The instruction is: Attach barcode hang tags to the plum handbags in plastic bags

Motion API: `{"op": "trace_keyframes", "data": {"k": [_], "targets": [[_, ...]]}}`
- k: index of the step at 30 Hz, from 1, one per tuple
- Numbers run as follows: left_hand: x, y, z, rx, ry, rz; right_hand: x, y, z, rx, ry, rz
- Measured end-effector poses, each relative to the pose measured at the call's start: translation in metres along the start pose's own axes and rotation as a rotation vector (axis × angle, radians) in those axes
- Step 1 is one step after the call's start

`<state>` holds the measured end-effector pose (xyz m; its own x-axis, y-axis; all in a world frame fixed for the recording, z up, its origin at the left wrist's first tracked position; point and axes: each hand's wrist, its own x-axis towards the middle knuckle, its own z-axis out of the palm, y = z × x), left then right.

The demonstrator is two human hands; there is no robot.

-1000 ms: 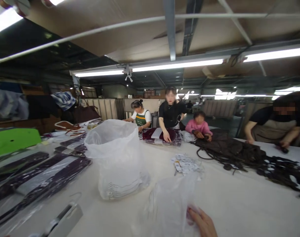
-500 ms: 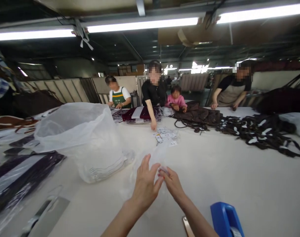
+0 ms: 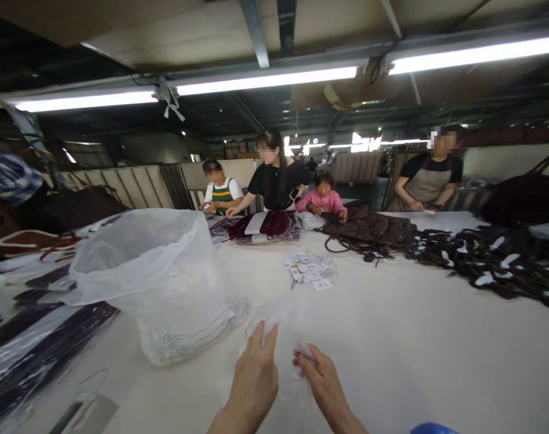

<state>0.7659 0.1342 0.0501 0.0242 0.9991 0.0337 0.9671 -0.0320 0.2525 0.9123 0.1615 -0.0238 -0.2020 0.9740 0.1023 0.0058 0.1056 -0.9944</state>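
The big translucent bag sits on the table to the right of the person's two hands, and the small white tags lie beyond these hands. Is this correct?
Not quite: the head view shows the big translucent bag on the table to the left of the left hand and right hand; the small white tags do lie beyond both hands.

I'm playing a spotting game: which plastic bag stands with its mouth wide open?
The big white bag, left of the left hand; its mouth gapes, while the thin clear bag by that hand lies low.
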Motion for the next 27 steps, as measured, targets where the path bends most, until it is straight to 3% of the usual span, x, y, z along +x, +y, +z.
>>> {"op": "trace_keyframes", "data": {"k": [6,13,16,22,27], "targets": [[0.003,-0.005,-0.004,0.059,0.104,-0.003,0.000,0.009,-0.006,0.020,0.073,0.019],[-0.010,-0.027,-0.013,0.155,0.439,0.025,-0.019,0.013,-0.017,0.039,0.139,0.071],[-0.023,-0.036,-0.012,0.168,0.522,0.027,-0.035,0.009,-0.018,0.023,0.143,0.097],[-0.052,-0.039,0.003,0.149,0.451,0.072,-0.066,0.002,-0.012,-0.186,-0.022,-0.004],[-0.060,-0.038,0.014,0.102,0.397,0.060,-0.075,0.012,-0.015,-0.198,-0.004,0.059]]}}
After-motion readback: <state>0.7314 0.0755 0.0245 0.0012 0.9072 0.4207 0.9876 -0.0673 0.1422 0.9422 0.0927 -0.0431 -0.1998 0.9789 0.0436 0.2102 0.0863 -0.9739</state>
